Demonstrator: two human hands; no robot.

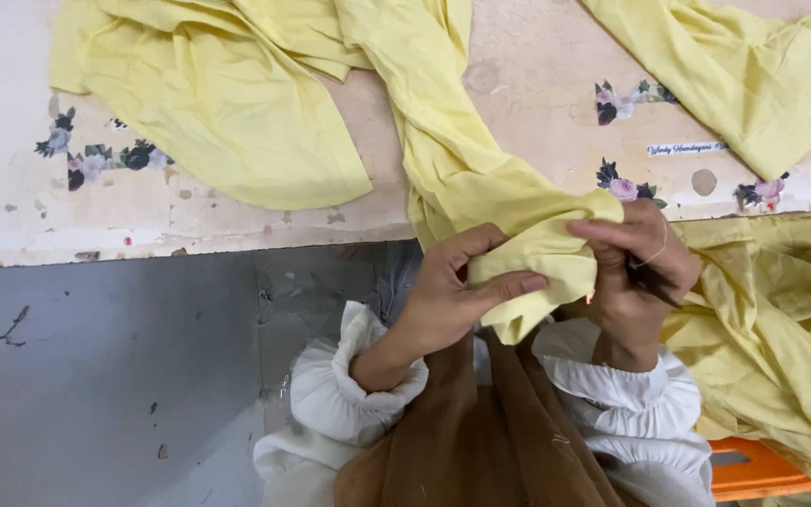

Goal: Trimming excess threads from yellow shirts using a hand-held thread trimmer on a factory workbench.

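I hold a bunched fold of the yellow cloth (527, 268) at the near edge of the bench (237, 230). My left hand (448, 296) pinches it between thumb and fingers; my right hand (635, 268) is closed over its other side, along with a small dark tool (650, 280) I cannot identify. From my hands the cloth runs far across the bench and spreads to the left. A second yellow piece (734, 66) lies far right, and more yellow fabric (781, 329) is heaped near right, above something orange (757, 469). My white cuffs (349, 394) frame a brown garment (462, 441).
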